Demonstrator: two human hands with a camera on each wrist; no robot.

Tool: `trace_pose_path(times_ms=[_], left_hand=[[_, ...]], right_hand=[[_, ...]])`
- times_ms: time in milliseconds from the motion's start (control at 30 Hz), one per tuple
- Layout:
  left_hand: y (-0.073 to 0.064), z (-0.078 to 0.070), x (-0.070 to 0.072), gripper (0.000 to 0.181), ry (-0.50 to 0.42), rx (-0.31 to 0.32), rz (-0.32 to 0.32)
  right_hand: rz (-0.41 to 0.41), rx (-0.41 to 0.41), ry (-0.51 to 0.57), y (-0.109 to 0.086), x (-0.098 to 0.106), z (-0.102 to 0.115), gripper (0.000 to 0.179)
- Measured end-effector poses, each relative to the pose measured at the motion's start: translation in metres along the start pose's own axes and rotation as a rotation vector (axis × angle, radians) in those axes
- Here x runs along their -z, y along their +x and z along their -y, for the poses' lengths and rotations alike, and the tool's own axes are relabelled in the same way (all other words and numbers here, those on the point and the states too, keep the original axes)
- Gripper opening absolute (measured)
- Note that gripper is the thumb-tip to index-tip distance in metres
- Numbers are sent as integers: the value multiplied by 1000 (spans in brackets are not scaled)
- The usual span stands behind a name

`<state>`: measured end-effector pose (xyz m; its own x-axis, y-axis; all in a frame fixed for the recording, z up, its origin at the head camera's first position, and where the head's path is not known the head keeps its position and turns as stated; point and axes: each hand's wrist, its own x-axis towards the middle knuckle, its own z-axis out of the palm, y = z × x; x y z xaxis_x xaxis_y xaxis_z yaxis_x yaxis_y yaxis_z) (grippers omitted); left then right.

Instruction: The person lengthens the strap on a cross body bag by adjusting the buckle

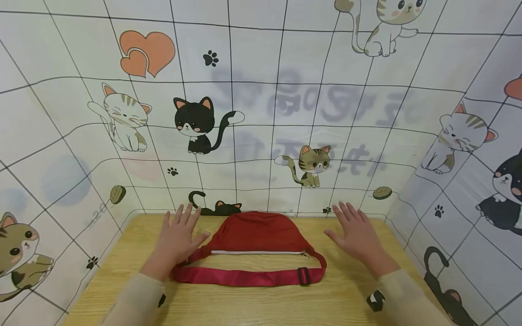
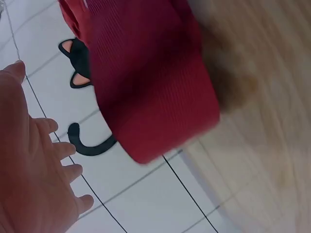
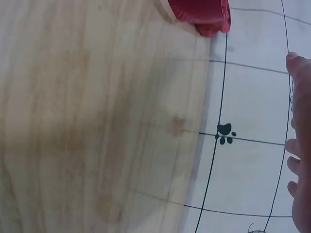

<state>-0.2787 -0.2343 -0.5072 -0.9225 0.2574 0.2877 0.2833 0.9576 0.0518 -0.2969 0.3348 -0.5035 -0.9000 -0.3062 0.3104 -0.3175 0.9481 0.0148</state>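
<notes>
A red waist bag point(image 1: 258, 233) lies on the wooden table, its white zipper point(image 1: 257, 252) along the near side. In front of it curves its crimson strap point(image 1: 244, 276), with a black slide buckle point(image 1: 303, 276) toward the right. My left hand point(image 1: 177, 237), fingers straight and spread, is over the table beside the bag's left end. In the left wrist view a loop of the strap point(image 2: 155, 97) fills the middle, apart from the left hand point(image 2: 36, 170). To the right of the bag, my right hand point(image 1: 355, 233) has its fingers extended and holds nothing.
The wooden table point(image 1: 228, 308) meets white walls point(image 1: 261, 104) at its back and sides. The walls carry a black grid and printed cats, hearts and paw marks. A dark band piece point(image 1: 376, 300) sits at the right wrist.
</notes>
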Motion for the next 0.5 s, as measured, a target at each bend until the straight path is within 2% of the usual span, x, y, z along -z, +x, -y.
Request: trace_pose_path(times_ms=[267, 500], left_hand=[[-9, -30, -2, 80, -75, -99, -8], [-15, -60, -3, 58, -271, -173, 13]], right_hand=[[-90, 99, 102, -14, 0, 28, 87], [-102, 136, 214, -31, -1, 59, 82]])
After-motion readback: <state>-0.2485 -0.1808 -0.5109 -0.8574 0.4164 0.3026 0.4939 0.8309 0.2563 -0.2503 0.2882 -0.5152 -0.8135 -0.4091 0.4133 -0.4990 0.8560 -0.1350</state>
